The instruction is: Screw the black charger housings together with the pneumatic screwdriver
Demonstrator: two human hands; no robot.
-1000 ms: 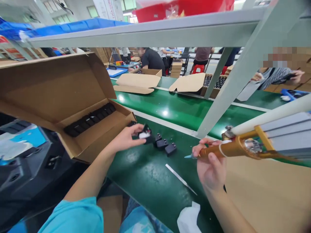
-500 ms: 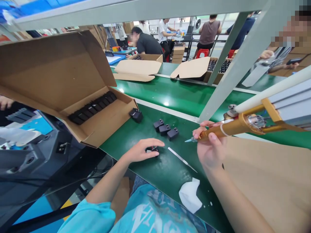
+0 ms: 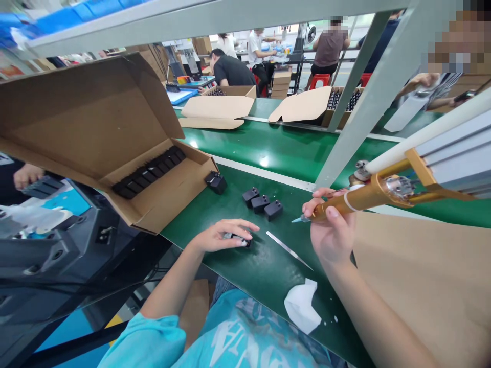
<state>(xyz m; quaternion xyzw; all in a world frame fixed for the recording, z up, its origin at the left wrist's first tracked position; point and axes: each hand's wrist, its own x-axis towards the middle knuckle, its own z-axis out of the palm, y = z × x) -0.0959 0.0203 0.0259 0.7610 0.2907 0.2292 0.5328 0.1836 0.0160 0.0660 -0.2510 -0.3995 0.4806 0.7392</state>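
Note:
On the green tabletop, my left hand [image 3: 222, 236] curls over a small black plug-like housing [image 3: 246, 242], thumb and fingers at its sides, covering most of it. My right hand [image 3: 333, 230] is closed round a gold cylindrical dispenser [image 3: 356, 198], whose pale blue tapered nozzle [image 3: 296, 220] points left, above the table and apart from the housing. Between the hands lies a thin pale strip tool [image 3: 288, 249] with a pointed end. Several black housings [image 3: 261, 203] with metal studs on top stand beyond, one [image 3: 215, 181] beside the carton.
An open cardboard box [image 3: 161, 209] at the left holds a row of black pieces [image 3: 149, 174]. A crumpled white wipe [image 3: 302, 307] lies near the front edge. A slanted metal post [image 3: 356, 110] crosses the right, with brown cardboard [image 3: 422, 276] below. Several people sit beyond the belt.
The left fingers have closed down a little over the black housing. The right hand and dispenser stay nearly in place. At the far left, a co-worker's hand has moved into view by dark pieces.

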